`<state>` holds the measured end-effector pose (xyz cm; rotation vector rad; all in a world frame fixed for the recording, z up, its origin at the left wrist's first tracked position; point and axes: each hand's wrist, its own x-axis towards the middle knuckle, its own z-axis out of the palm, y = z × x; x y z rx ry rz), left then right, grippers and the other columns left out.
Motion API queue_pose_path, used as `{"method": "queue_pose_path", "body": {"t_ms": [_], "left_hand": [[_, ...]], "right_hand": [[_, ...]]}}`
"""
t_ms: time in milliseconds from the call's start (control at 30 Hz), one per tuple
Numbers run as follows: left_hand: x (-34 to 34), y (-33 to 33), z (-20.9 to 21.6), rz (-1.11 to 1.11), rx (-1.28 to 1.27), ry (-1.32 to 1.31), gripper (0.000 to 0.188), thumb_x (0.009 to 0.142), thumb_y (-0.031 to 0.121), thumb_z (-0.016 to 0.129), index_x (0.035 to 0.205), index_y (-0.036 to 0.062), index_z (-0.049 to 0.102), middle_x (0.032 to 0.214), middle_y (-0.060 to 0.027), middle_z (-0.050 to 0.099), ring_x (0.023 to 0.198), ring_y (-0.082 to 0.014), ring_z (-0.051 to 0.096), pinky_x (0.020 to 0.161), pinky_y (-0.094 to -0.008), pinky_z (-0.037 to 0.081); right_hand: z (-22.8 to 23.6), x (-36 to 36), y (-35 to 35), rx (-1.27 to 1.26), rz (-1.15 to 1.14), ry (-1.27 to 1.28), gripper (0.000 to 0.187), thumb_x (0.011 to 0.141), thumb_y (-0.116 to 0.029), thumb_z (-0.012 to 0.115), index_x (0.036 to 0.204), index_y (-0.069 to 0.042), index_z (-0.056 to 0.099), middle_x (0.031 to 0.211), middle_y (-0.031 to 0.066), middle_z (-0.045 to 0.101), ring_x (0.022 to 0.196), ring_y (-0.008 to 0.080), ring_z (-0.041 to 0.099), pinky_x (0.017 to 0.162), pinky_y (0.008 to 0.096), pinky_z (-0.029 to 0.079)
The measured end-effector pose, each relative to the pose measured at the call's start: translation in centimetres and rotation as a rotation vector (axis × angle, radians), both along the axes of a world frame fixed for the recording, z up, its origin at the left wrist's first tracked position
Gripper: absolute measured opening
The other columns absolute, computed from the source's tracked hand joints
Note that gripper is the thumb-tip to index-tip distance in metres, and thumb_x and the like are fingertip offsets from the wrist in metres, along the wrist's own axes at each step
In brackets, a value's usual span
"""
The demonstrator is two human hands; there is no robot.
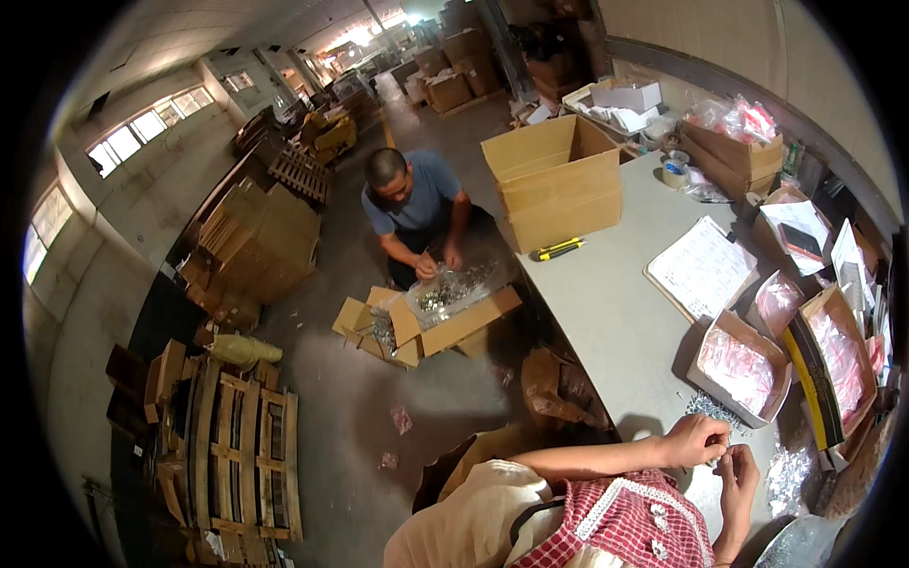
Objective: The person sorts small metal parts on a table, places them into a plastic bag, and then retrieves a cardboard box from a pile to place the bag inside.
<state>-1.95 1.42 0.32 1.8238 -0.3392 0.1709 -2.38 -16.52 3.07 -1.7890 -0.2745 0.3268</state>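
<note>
My left hand [696, 441] reaches in from the left over the table's near edge, its fingers closed in a pinch. Close against it, my right hand [738, 475] is closed too, fingertips almost meeting the left ones. What they hold between them, if anything, is too small and hidden to make out. Just beyond my hands lies a loose pile of small silvery metal parts [712, 409]. An open cardboard box [778, 386] full of clear and pinkish plastic packets stands behind that pile. More shiny small pieces [788, 473] lie to the right of my right hand.
On the grey table [606, 303] are a clipboard with written sheets [703, 269], a yellow-black box cutter [558, 249] and a large open carton [559, 194]. Packet-filled boxes line the right side. A co-worker [417, 208] handles metal parts in a plastic-lined carton [464, 327] on the floor. Wooden pallets [246, 454] stand left.
</note>
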Motion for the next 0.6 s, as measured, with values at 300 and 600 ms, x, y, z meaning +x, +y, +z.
{"method": "queue_pose_path", "body": {"t_ms": [300, 600], "left_hand": [[1.9, -1.2, 0.0, -0.231, -0.388, 0.444, 0.012, 0.082, 0.012, 0.068, 0.074, 0.0046, 0.062, 0.069, 0.0013, 0.061, 0.065, -0.0069, 0.055, 0.060, -0.0254, 0.047], [3.1, -0.9, 0.3, -0.186, -0.448, 0.679, 0.013, 0.088, 0.016, 0.066, 0.084, 0.0035, 0.064, 0.075, -0.0033, 0.066, 0.061, -0.0075, 0.057, 0.054, -0.0201, 0.041]], "right_hand": [[-1.6, 0.1, -2.5, 0.146, -0.122, 0.241, 0.022, 0.092, -0.018, 0.063, 0.079, -0.004, 0.056, 0.068, 0.0028, 0.054, 0.062, 0.0106, 0.052, 0.055, 0.0261, 0.041], [-1.7, -1.4, -2.7, 0.423, -0.163, 0.402, 0.024, 0.097, -0.026, 0.060, 0.100, -0.003, 0.062, 0.081, 0.0005, 0.060, 0.071, 0.0098, 0.056, 0.067, 0.0253, 0.048]]}}
